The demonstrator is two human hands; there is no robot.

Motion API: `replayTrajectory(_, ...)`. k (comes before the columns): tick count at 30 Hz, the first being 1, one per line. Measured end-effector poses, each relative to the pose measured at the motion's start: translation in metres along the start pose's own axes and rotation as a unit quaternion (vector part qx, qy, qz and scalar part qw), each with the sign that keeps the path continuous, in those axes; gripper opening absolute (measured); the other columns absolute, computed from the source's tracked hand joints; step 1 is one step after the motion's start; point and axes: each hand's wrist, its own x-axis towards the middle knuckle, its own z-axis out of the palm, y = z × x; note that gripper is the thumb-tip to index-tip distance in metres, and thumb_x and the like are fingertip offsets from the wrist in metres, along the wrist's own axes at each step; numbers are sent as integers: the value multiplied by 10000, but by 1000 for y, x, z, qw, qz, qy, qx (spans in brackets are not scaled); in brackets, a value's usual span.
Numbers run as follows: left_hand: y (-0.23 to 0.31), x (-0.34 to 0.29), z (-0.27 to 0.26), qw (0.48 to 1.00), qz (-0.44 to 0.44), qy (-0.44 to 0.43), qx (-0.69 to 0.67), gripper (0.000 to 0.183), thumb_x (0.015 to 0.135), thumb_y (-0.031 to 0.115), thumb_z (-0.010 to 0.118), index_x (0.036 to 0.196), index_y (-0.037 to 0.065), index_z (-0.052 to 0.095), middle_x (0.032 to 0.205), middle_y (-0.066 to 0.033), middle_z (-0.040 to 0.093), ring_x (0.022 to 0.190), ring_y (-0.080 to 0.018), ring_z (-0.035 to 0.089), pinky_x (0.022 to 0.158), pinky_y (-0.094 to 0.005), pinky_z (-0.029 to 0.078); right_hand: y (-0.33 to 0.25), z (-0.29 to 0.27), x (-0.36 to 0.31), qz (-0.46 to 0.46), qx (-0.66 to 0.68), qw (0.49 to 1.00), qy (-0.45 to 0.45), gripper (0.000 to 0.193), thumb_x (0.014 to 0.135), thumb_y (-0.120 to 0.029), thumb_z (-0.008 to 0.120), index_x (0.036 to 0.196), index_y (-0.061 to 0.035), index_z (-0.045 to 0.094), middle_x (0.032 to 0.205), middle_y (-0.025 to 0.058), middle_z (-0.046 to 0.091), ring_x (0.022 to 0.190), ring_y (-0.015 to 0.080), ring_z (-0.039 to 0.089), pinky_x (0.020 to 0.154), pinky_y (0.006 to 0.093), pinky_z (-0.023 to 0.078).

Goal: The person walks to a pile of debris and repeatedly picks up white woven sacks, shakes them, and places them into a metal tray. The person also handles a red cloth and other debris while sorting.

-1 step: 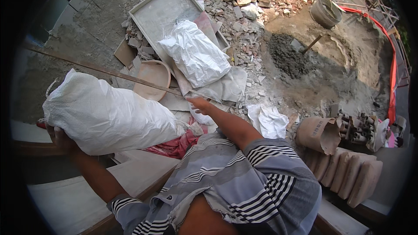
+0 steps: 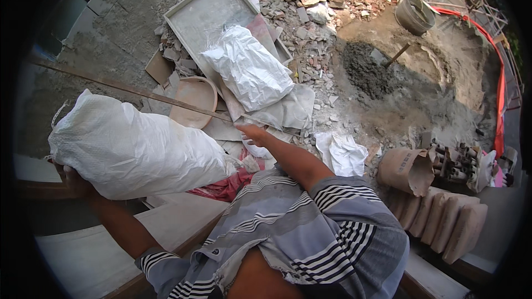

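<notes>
A long, filled white woven sack (image 2: 138, 144) lies at a slant on the left, its wide end toward the far left. My left hand (image 2: 76, 181) holds the lower corner of that wide end, its fingers partly hidden behind the cloth. My right hand (image 2: 255, 135) reaches out past the sack's narrow end, apart from it. Its fingers are stretched out and it grips nothing. A red cloth (image 2: 224, 185) is bunched under the narrow end. Close to my right hand lies the end of a long wooden strip (image 2: 138, 93).
Ahead are a shallow grey tray (image 2: 208, 14), a crumpled white sack (image 2: 249, 69), a round basin (image 2: 194, 97) and rubble (image 2: 310, 0). To the right are wet mortar (image 2: 368, 72), a bucket (image 2: 414, 15), a torn paper bag (image 2: 404, 170) and several brown bags (image 2: 443, 218).
The filled sack's wide end has shifted slightly left and a little down, with my left hand moving along. My right hand has hardly moved.
</notes>
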Motion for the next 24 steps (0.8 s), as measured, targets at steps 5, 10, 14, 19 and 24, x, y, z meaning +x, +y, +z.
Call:
replayTrajectory(5, 30, 38, -39, 996, 23, 58, 56, 369, 978, 206, 625, 1291, 29, 543, 1282, -107, 600, 1180, -221, 542, 1050, -387, 393, 11, 21, 15, 85, 45, 994, -57, 786, 936, -658, 500, 1447, -67, 427, 1456, 189, 473, 1343, 356, 451, 1096, 527, 355)
replayTrajectory(10, 27, 47, -53, 995, -9, 87, 49, 346, 990, 216, 609, 1277, 31, 549, 1268, -110, 605, 1170, -219, 546, 1040, -388, 404, 0, 5, 14, 66, 187, 970, -141, 581, 955, -432, 623, 1307, 24, 541, 1259, 152, 640, 1128, 262, 639, 1003, 461, 495)
replayTrajectory(14, -3, 20, -38, 992, -92, 79, -21, 330, 999, 223, 596, 1265, 33, 553, 1257, -112, 609, 1162, -218, 549, 1032, -390, 413, -53, -36, -27, -163, 160, 973, -34, 392, 931, -177, 676, 1263, 9, 580, 1129, 128, 683, 944, 243, 694, 862, 413, 570)
replayTrajectory(19, -83, -35, -6, 975, -185, 120, -22, 235, 1001, 206, 596, 1169, 42, 584, 1180, -106, 631, 1094, -190, 575, 986, -359, 446, -158, -79, -85, -406, 39, 902, 139, 317, 955, -190, 638, 1222, -19, 630, 1082, 34, 674, 963, 115, 598, 859, 277, 474)
replayTrajectory(24, -191, -114, 20, 928, -312, 181, 96, 221, 951, 263, 674, 1020, 72, 587, 923, -13, 609, 871, -126, 543, 759, -319, 455, -221, -71, -143, -497, -51, 848, 178, 257, 969, -182, 616, 1161, -13, 639, 1019, 11, 664, 919, 107, 564, 833, 275, 455)
